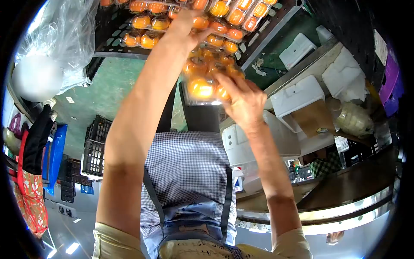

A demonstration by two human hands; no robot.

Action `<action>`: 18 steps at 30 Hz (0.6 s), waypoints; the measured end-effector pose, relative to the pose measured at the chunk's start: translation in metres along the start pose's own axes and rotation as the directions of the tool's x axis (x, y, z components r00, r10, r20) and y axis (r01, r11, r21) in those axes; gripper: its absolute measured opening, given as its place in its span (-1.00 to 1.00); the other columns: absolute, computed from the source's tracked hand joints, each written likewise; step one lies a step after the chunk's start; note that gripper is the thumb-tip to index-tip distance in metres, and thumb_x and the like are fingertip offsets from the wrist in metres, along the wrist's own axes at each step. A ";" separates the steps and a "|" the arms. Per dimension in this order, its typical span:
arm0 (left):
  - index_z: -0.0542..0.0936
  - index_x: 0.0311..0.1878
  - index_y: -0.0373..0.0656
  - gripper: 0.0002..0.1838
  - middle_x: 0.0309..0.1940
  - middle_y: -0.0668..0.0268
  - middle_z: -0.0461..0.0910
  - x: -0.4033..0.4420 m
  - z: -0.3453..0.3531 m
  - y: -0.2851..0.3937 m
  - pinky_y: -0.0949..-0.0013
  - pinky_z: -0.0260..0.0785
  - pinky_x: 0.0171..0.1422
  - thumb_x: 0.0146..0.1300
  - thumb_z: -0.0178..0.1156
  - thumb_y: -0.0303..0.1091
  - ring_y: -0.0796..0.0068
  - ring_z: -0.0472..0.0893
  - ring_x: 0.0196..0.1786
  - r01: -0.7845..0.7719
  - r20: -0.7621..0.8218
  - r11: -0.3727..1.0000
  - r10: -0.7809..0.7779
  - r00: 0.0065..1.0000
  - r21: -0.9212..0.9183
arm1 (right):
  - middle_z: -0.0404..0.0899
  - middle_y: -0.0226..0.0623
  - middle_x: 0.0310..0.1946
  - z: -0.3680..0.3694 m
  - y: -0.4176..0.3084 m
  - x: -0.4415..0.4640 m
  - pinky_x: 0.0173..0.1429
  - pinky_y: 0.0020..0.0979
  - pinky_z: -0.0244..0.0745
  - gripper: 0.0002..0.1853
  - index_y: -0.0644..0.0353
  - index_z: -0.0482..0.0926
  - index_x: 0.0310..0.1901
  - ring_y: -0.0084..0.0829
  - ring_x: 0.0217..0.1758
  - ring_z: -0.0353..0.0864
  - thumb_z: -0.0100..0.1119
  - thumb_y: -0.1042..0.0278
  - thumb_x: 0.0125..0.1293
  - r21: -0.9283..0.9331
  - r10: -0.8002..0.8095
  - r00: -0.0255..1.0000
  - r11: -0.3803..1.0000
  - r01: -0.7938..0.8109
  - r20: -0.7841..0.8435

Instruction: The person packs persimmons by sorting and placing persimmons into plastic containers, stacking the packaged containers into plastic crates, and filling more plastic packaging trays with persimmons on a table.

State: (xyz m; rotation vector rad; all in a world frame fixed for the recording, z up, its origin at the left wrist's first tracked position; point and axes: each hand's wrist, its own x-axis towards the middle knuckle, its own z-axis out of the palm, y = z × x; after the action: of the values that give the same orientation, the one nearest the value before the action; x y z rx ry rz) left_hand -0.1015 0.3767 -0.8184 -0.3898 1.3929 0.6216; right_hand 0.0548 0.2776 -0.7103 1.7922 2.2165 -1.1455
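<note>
A clear plastic pack of orange fruit [202,88], blurred by motion, is tilted in front of the apron. My right hand [246,98] grips its right side, thumb and fingers closed on the plastic. My left hand [187,29] is over the far end of that pack, beside other packs; its fingers are smeared by motion, so their hold cannot be made out. Several similar clear packs of orange fruit [148,39] lie side by side in a black crate [125,52] at the top of the view.
Clear plastic sheeting [64,39] hangs at upper left. Black crates [94,149] stand on the green floor [108,88]. White foam boxes [297,97] are at right, near a curved metal-edged counter [336,216]. A person in red patterned clothing [33,200] is at far left.
</note>
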 end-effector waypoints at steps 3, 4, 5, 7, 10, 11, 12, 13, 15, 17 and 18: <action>0.35 0.12 -0.26 -0.58 0.01 0.14 0.35 -0.043 -0.012 0.014 0.00 0.39 0.17 0.24 0.10 -0.31 0.20 0.40 0.10 -0.259 0.105 0.965 0.254 0.962 0.035 | 0.57 -0.39 -0.19 -0.009 -0.001 0.019 -0.30 -0.33 0.56 -0.41 -0.14 0.53 -0.01 -0.27 -0.30 0.62 0.36 0.43 -0.23 -0.003 0.047 0.993 0.999 -0.047 0.109; 0.37 0.11 -0.26 -0.58 -0.06 0.18 0.41 -0.068 -0.013 0.011 0.10 0.39 0.15 0.23 0.12 -0.29 0.27 0.42 0.09 -0.336 -0.013 0.939 0.338 0.941 0.073 | 0.56 -0.39 -0.19 -0.006 -0.002 0.018 -0.30 -0.33 0.56 -0.41 -0.13 0.53 -0.01 -0.27 -0.31 0.62 0.36 0.43 -0.23 -0.036 0.009 0.997 0.999 -0.007 0.073; 0.39 0.10 -0.26 -0.58 -0.13 0.23 0.46 -0.091 -0.015 0.005 0.20 0.39 0.12 0.22 0.13 -0.27 0.35 0.43 0.07 -0.402 -0.128 0.908 0.415 0.901 0.117 | 0.55 -0.39 -0.19 0.000 -0.004 0.013 -0.30 -0.33 0.55 -0.41 -0.13 0.53 -0.01 -0.27 -0.33 0.61 0.35 0.44 -0.22 -0.071 -0.027 0.999 0.997 0.030 0.041; 0.14 0.25 -0.33 -0.24 0.16 0.08 0.19 -0.116 -0.030 -0.031 0.20 0.10 0.30 0.09 0.30 -0.21 0.27 0.18 0.26 -0.385 -0.246 0.896 0.434 0.867 0.223 | 0.53 -0.39 -0.20 0.021 -0.002 -0.004 -0.28 -0.34 0.55 -0.43 -0.08 0.54 -0.04 -0.28 -0.35 0.59 0.32 0.45 -0.24 -0.090 -0.098 0.994 0.992 0.093 -0.049; -0.06 0.36 -0.36 0.08 0.34 -0.09 0.02 -0.132 -0.034 -0.090 0.24 -0.01 0.42 -0.10 0.49 -0.30 0.16 0.09 0.38 -0.272 -0.368 0.958 0.284 0.886 0.085 | 0.52 -0.37 -0.19 0.020 -0.006 -0.005 -0.09 -0.33 0.53 -0.39 -0.06 0.51 0.00 -0.27 -0.25 0.57 0.29 0.45 -0.26 -0.124 -0.071 0.996 0.990 0.064 -0.050; -0.03 0.35 -0.36 0.05 0.30 -0.06 0.09 -0.129 -0.031 -0.102 0.27 0.07 0.38 -0.10 0.48 -0.36 0.19 0.18 0.32 -0.307 -0.394 0.950 0.301 0.868 0.048 | 0.52 -0.33 -0.15 0.014 -0.009 -0.003 -0.03 -0.32 0.50 -0.38 -0.03 0.49 0.03 -0.25 -0.18 0.56 0.30 0.44 -0.23 -0.088 -0.063 0.997 0.994 0.066 0.035; 0.00 0.34 -0.36 0.01 0.26 -0.03 0.16 -0.129 -0.028 -0.106 0.31 0.15 0.33 -0.10 0.47 -0.41 0.23 0.27 0.27 -0.338 -0.419 0.941 0.313 0.852 0.016 | 0.52 -0.30 -0.11 0.007 -0.010 -0.001 0.04 -0.32 0.48 -0.37 -0.01 0.48 0.07 -0.23 -0.11 0.55 0.30 0.42 -0.19 -0.053 -0.051 0.991 0.997 0.058 0.120; 0.03 0.33 -0.36 -0.03 0.23 -0.01 0.22 -0.130 -0.026 -0.107 0.33 0.21 0.28 -0.08 0.44 -0.46 0.26 0.33 0.22 -0.338 -0.419 0.940 0.289 0.861 -0.047 | 0.51 -0.27 -0.08 -0.001 -0.011 0.002 0.10 -0.31 0.45 -0.36 0.02 0.46 0.10 -0.20 -0.05 0.54 0.31 0.41 -0.16 -0.021 -0.040 0.979 0.999 0.045 0.198; 0.06 0.32 -0.34 -0.12 0.15 0.08 0.35 -0.127 -0.022 -0.101 0.38 0.31 0.20 -0.04 0.36 -0.57 0.35 0.42 0.12 -0.369 -0.431 0.926 0.304 0.850 -0.074 | 0.48 -0.19 0.01 -0.018 -0.007 0.014 0.21 -0.31 0.35 -0.35 0.10 0.41 0.16 -0.20 0.11 0.46 0.33 0.33 -0.06 0.235 -0.085 0.936 0.972 0.003 0.343; 0.08 0.31 -0.34 -0.16 0.16 0.10 0.34 -0.122 -0.029 -0.106 0.37 0.29 0.23 -0.02 0.33 -0.57 0.34 0.41 0.14 -0.403 -0.361 0.908 0.341 0.868 -0.111 | 0.40 -0.07 0.16 -0.032 0.015 0.030 0.35 -0.31 0.16 -0.35 0.25 0.33 0.22 -0.27 0.32 0.27 0.31 0.20 0.11 0.579 -0.075 0.768 0.705 -0.410 0.635; 0.09 0.31 -0.34 -0.17 0.16 0.10 0.34 -0.121 -0.031 -0.107 0.37 0.28 0.24 -0.02 0.33 -0.57 0.35 0.41 0.15 -0.421 -0.335 0.898 0.362 0.870 -0.124 | 0.46 -0.13 0.10 -0.027 0.026 0.040 0.28 -0.34 0.27 -0.42 0.23 0.36 0.19 -0.37 0.23 0.39 0.27 0.21 0.17 0.619 -0.005 0.836 0.675 -0.402 0.548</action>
State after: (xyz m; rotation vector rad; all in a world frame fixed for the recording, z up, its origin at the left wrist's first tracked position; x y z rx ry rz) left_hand -0.0670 0.2532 -0.7148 -0.3674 1.7342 1.0756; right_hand 0.0748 0.3268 -0.7229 1.5609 1.2676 -2.3182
